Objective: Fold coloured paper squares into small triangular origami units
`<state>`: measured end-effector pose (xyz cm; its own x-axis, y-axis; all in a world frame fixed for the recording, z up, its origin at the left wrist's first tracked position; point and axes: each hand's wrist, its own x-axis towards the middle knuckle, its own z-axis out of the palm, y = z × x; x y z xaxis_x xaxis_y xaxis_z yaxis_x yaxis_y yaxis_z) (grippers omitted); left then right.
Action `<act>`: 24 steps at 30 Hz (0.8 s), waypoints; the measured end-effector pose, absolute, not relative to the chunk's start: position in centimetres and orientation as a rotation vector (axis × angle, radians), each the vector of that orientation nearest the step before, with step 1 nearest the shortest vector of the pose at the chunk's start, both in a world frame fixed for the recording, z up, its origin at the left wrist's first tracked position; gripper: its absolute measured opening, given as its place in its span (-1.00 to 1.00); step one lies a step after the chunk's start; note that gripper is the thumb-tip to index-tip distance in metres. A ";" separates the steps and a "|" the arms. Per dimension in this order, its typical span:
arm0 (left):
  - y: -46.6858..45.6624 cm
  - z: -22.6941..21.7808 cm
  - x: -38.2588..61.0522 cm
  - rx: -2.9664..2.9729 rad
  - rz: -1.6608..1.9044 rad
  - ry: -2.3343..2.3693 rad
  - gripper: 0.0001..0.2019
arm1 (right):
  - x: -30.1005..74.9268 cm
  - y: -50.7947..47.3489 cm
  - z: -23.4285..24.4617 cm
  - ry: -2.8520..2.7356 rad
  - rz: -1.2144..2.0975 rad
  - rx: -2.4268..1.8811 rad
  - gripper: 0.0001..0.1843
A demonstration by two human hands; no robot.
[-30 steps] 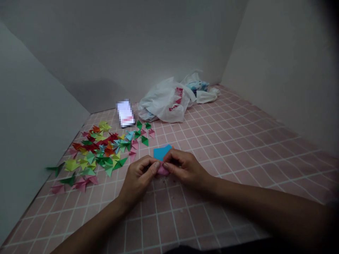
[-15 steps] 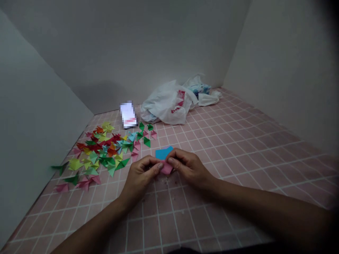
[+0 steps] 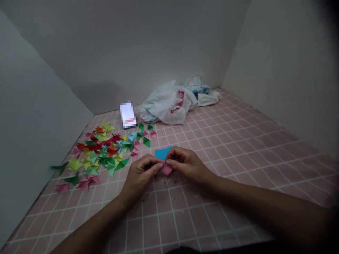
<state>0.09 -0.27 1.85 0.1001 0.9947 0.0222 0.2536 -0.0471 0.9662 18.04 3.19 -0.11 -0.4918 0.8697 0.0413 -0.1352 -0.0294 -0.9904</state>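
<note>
1. Two hands, left hand [image 3: 140,174] and right hand [image 3: 185,164], are pinching a small pink paper [image 3: 167,169] just above the tiled mat [image 3: 238,148].
2. A blue sheet [image 3: 161,153] is lying just behind it.
3. Uneven fingertip pressure is probably risking a crooked crease or a slip.

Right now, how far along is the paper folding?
Done: a heap of folded triangles in many colours lies on the tiled mat, off to the left. In hand: the left hand and right hand pinch a small pink paper between their fingertips. Left: a blue sheet lies flat just behind the hands and looks unfolded.
</note>
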 end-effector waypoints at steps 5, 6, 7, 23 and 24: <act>-0.3 1.9 0.0 1.516 1.028 1.302 -0.90 | 18.1 3.3 -0.2 -1.460 1.667 -0.808 -0.80; -0.3 1.9 0.0 1.523 1.031 1.302 -0.90 | 18.1 3.3 -0.2 -1.457 1.674 -0.800 -0.80; -0.3 1.8 -0.1 1.529 1.035 1.304 -0.90 | 18.1 3.4 -0.1 -1.452 1.682 -0.790 -0.79; -0.2 1.2 -0.5 1.667 1.080 1.309 -0.92 | 18.1 3.6 0.0 -1.421 1.730 -0.736 -0.83; -0.1 1.2 -0.5 1.677 1.076 1.306 -0.92 | 18.1 3.6 0.0 -1.427 1.727 -0.736 -0.84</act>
